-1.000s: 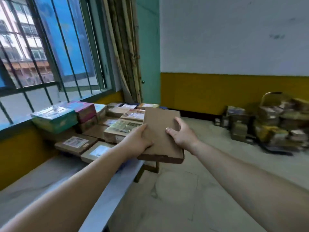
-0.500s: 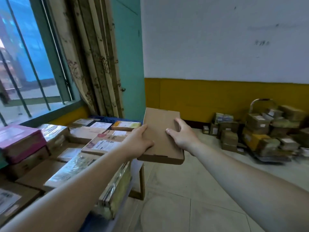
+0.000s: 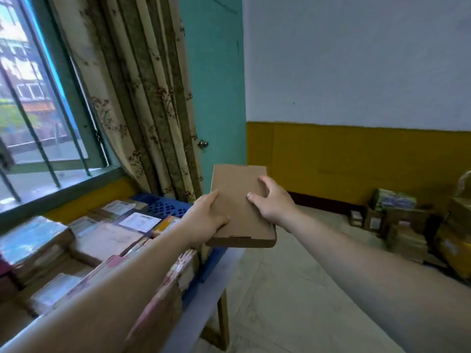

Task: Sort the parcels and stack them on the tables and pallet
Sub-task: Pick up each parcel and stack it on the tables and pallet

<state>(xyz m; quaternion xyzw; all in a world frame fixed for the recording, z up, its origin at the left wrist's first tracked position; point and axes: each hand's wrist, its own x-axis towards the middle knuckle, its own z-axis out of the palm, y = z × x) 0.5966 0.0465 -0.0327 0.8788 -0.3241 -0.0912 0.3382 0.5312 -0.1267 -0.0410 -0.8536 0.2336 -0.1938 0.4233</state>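
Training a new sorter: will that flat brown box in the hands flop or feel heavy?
Probably stiff: the box looks flat and unbent, gripped by the left hand and right hand. Likely light: both arms hold it outstretched.

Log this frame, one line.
held: flat cardboard parcel | left hand: grips left edge | right hand: grips right side | where: near table end

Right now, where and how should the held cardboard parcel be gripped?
Take the flat cardboard parcel by its two long side edges, one hand from each side, as the left hand and right hand do here. It is thin, broad and roughly level, so opposite-edge grips should stop it tipping.
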